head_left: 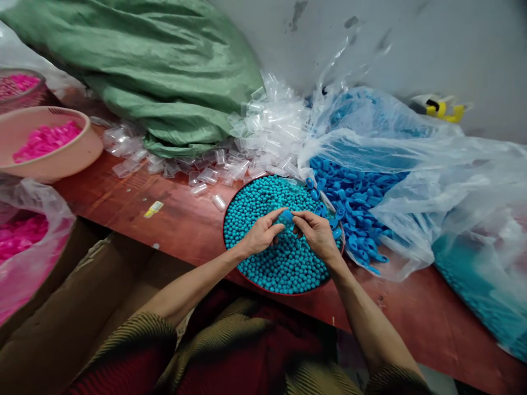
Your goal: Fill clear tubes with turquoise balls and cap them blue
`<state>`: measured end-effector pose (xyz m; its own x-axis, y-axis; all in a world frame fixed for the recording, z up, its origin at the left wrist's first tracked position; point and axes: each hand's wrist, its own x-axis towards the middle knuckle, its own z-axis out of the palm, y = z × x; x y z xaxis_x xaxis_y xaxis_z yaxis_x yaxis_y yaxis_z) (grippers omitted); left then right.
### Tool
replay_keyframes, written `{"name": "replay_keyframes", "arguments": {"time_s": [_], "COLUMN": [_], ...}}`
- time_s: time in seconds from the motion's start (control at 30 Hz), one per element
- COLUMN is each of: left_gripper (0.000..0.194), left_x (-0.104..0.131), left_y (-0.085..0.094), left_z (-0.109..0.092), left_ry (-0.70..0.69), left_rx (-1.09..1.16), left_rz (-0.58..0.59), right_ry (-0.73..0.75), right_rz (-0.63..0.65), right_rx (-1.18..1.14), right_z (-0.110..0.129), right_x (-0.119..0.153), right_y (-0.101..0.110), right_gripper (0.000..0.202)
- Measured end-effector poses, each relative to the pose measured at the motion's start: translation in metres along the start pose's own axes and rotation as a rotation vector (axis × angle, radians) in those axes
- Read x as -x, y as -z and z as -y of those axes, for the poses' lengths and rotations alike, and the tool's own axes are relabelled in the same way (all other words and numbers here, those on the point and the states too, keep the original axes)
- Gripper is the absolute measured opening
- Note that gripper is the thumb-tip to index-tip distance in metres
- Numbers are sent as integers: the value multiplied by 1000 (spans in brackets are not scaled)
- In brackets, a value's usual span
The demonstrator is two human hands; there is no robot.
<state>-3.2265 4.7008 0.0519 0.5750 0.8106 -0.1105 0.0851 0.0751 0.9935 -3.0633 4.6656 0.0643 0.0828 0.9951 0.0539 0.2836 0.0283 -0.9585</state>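
Note:
A round red-rimmed basin full of small teal beads (284,277) stands on the table. Over the beads, my left hand (263,233) pinches a small clear plastic container (281,220) between thumb and fingers. My right hand (316,232) meets it from the other side, its fingertips closed on a blue plastic cap (289,216) at the container's end. How far the two parts fit together is hidden by the fingers. Loose blue caps (358,203) spill from a clear bag just right of the basin, some lying at its rim.
Clear plastic containers (272,131) are heaped behind the basin, beside a green sack (173,71). At left are a pink basin (49,167) with pink pieces and an open cardboard box (82,296). A bag of teal beads (473,285) lies at right on the reddish table (181,219).

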Motion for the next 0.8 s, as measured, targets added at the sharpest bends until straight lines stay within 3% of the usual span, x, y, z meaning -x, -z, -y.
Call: {"name": "replay_keyframes", "arguments": {"time_s": [0.3,0.47,0.53,0.67,0.8], "left_gripper": [53,35,33,34,31], "left_x": [7,8,9,11,13], "left_y": [-4,-12,-11,-2,3], "left_z": [-4,-1,-2,-5,-7], "left_ry": [-35,-43,-34,13,0], "left_rx": [20,14,24,14,-102], "left_rz": [-6,-158,-147,46,74], "right_ry": [177,238,245,99,-75], "right_rz": [-124,-54,42,296,222], "right_rx": [178,180,153,34,-85], "right_z": [-1,-1,2,5,0], "right_x": [8,9,9,6,-2], "right_y": [-9,-6,3,27,28], "right_gripper": [22,19,20,27,51]}}
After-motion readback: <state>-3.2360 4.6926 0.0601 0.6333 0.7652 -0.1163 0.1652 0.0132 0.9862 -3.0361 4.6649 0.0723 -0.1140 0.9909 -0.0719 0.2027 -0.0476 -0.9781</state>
